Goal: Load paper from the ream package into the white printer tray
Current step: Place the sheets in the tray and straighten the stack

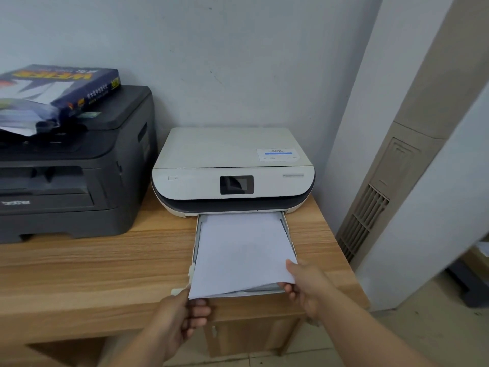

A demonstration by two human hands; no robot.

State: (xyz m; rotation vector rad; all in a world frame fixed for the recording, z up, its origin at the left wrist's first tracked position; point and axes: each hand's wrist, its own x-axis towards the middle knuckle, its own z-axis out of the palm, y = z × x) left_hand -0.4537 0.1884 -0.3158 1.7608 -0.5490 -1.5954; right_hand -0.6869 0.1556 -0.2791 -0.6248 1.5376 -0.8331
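A stack of white paper lies in the pulled-out tray of the white printer, its near end lifted above the tray's front edge. My left hand pinches the stack's near left corner. My right hand grips the near right corner, thumb on top. The dark blue ream package, torn open at its near end, rests on top of the black printer at the left.
Both printers stand on a wooden desk against a pale wall. A beige floor-standing air conditioner is at the right, close to the desk's edge. Tiled floor shows below the desk.
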